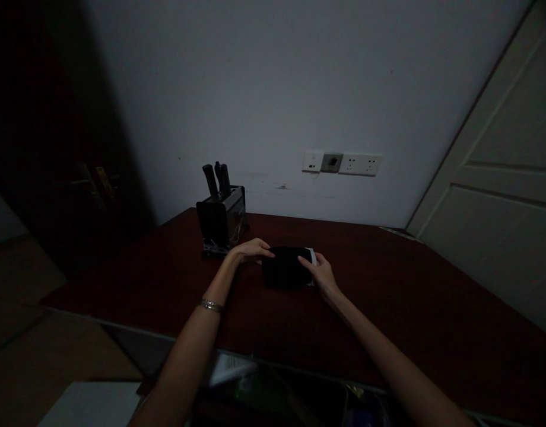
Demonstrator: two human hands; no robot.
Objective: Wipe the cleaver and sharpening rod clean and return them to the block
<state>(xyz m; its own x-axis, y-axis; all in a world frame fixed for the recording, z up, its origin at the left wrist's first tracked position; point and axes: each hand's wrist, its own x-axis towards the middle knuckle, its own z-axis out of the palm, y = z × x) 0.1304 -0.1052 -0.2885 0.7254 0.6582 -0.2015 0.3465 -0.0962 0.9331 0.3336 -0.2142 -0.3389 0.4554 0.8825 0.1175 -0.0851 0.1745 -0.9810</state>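
Between my two hands is a flat black object [285, 270] with a pale strip along its right end; the dim light hides what kind of thing it is. My left hand [254, 250] grips its upper left edge, thumb and fingers closed on it. On the right end, my right hand [320, 273] pinches it with the thumb on the near face. Behind my left hand stands a toaster-shaped knife block [222, 219], dark with shiny sides, and several black-handled knives [218, 179] stick up from its top.
The dark red tabletop [366, 296] reaches back to a pale wall with a row of sockets [342, 163]. Below its front edge, an open space holds assorted items [264, 385]. A panelled white door [500, 196] is at right, a dark door [77, 148] at left.
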